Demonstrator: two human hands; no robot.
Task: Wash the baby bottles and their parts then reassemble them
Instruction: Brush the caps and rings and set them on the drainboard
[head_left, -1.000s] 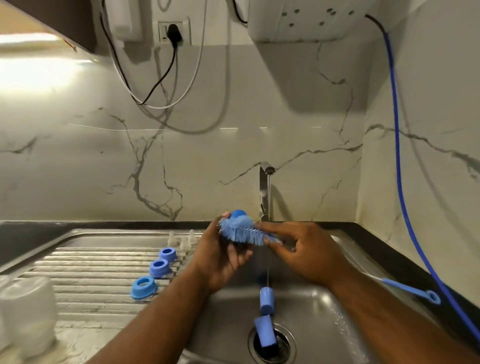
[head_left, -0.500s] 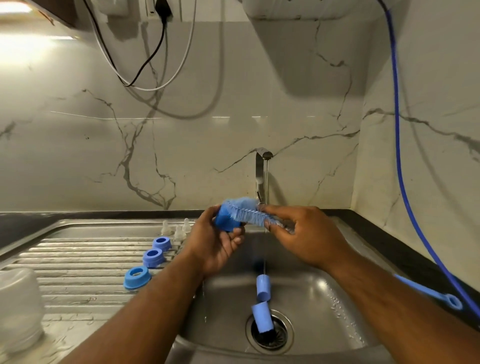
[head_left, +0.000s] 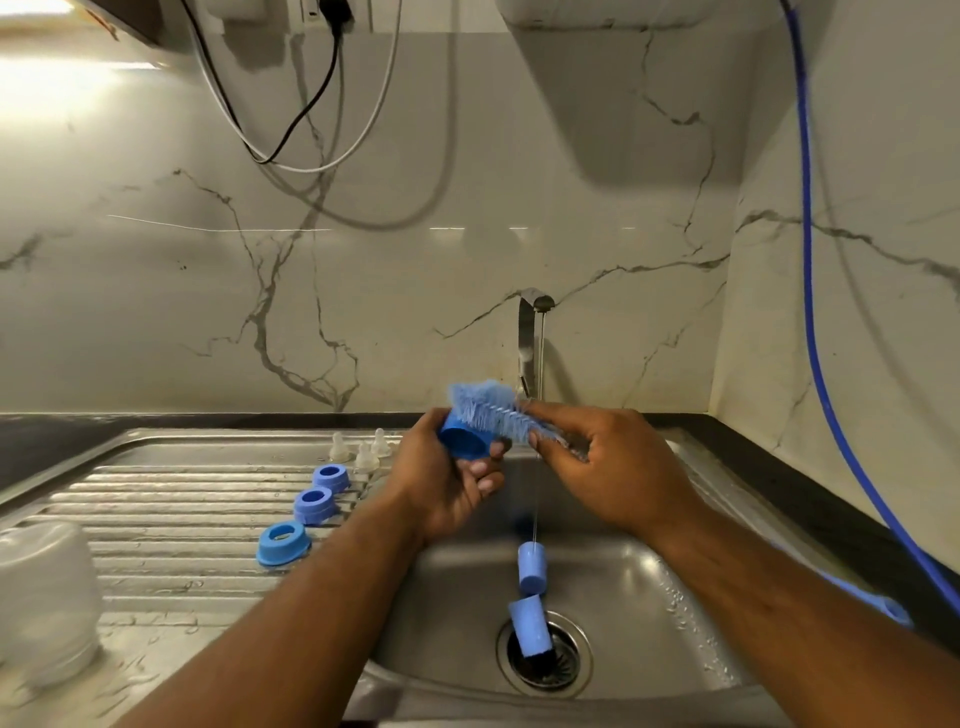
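Over the sink basin (head_left: 649, 587) my left hand (head_left: 447, 488) grips a blue bottle cap (head_left: 464, 444), open end toward me. My right hand (head_left: 608, 462) holds a blue bottle brush (head_left: 488, 408) by its stem, bristles lying across the top of the cap. Two more blue caps (head_left: 531, 566) (head_left: 530, 626) lie in the basin, one over the drain (head_left: 544, 652). Three blue collar rings (head_left: 284, 543) (head_left: 313, 504) (head_left: 331, 477) and three clear teats (head_left: 363, 451) sit on the ribbed drainboard (head_left: 171, 499). Clear upturned bottles (head_left: 44, 597) stand at the far left.
A thin stream of water falls from the steel tap (head_left: 530, 343) just behind my hands. The brush's blue loop handle (head_left: 883, 605) reaches over the dark counter at right. A blue hose (head_left: 810, 291) hangs along the right wall; cables (head_left: 291, 119) dangle from a socket above.
The cap in my left hand has turned so its open end faces me, and the brush bristles have slid from its side to across its top. The view has tilted slightly down.
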